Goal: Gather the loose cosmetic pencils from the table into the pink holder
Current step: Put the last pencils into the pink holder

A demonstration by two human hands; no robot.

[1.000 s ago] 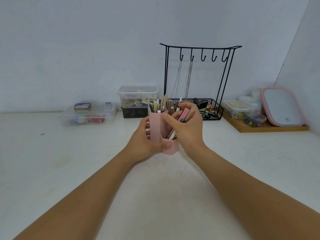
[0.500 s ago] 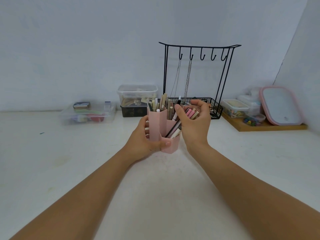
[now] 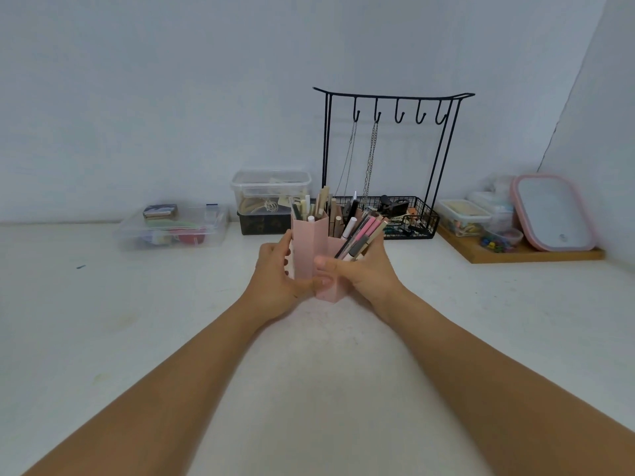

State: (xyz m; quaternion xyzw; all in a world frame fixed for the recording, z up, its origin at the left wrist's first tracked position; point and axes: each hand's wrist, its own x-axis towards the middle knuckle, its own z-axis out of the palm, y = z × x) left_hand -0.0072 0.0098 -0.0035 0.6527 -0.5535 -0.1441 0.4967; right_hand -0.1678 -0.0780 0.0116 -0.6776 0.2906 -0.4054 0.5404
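Between both gripping hands, left hand (image 3: 275, 269) and right hand (image 3: 364, 269), pink holder (image 3: 309, 249) holds pencils (image 3: 360, 231).

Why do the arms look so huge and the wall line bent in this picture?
Head view: the wide-angle lens stretches the forearms near the edges and bows the table's back edge; light is soft and even, shadows faint; the pink holder between the hands is fairly sharp.

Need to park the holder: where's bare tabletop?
Bare table runs between and in front of both forearms, and left of the left hand below the clear box. Crowded along the back wall: black rack, wooden tray.
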